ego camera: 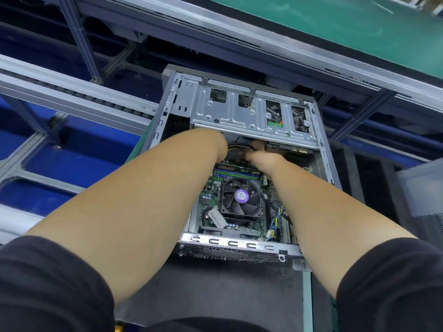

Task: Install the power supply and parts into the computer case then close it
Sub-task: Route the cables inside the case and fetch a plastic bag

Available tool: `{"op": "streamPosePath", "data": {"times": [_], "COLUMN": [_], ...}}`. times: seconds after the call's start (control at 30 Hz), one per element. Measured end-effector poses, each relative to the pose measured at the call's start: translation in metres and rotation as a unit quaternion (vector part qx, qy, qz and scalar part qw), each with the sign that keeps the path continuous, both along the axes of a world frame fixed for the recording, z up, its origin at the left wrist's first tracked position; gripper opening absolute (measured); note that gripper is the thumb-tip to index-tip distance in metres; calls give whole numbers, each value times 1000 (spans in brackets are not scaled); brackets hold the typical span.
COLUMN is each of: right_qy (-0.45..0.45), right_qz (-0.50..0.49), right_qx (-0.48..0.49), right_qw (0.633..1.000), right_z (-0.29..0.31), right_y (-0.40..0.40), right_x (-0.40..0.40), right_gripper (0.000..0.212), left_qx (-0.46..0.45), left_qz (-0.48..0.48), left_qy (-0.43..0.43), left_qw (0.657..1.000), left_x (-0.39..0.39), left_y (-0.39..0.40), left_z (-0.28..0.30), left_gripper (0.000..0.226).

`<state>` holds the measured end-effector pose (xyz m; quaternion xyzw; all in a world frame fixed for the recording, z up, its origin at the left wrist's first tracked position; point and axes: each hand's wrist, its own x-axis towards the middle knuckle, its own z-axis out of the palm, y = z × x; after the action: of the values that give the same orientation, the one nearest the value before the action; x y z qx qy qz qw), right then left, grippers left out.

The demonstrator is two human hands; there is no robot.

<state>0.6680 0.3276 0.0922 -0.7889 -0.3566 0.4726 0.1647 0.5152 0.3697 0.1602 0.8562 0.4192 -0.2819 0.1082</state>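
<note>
around the open silver metal computer case (239, 164) there is a frame of grey aluminium rails (79, 92) with blue bins (60, 164) under it on the left, a green conveyor belt (335, 27) at the far side, and a grey perforated metal panel (424, 212) at the right edge. the case lies flat on a dark mat (215, 291), open side up, in the middle of the view; its long axis runs away from the person, with the rear port edge (239, 245) nearest and the silver drive bracket (251, 113) at the far end. this bracket covers the far part of the inside and hides what is below it. both bare forearms with dark sleeves (48, 283) reach into the case and cover much of the left side. inside, the green motherboard (213, 204) shows, with a black square cooling fan (241, 197) that has a purple label in its centre. the left hand (221, 146) goes under the bracket edge, and i cannot tell how its fingers are. the right hand (262, 159) is curled around a bundle of yellow and black cables (239, 149) just beyond the memory slots.
</note>
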Motion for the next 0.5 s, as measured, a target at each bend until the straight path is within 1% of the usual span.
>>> {"op": "streamPosePath", "data": {"times": [0.03, 0.07, 0.13, 0.17, 0.27, 0.3, 0.4, 0.5], "right_qy": [-1, -18, -73, -85, -66, -67, -53, -83], "right_qz": [0, 0, 13, 19, 44, 46, 37, 49], "right_qx": [-6, -9, -9, -7, -21, -23, -26, -34], "right_qw": [1000, 1000, 997, 996, 997, 996, 998, 995], "right_z": [-1, 1, 5, 5, 4, 5, 10, 13], "right_y": [1, 1, -1, -1, 1, 1, -2, -2], "right_x": [0, 0, 0, 1, -3, -5, -9, -8], "right_gripper": [22, 16, 20, 24, 48, 51, 49, 47], "left_qx": [1, 0, -4, -6, -6, -4, -6, 5], "left_qz": [4, 5, 8, 9, 7, 6, 10, 18], "left_qy": [-1, 1, 9, 11, 16, 17, 14, 3], "left_qw": [1000, 1000, 1000, 1000, 1000, 1000, 1000, 1000], "left_x": [0, -1, 0, 0, -1, -1, 0, 0], "left_y": [0, -1, -1, -1, -1, -1, 0, 1], "left_z": [1, 1, 1, 1, 3, 2, -1, -2], "left_gripper": [30, 31, 32, 32, 31, 31, 30, 29]}}
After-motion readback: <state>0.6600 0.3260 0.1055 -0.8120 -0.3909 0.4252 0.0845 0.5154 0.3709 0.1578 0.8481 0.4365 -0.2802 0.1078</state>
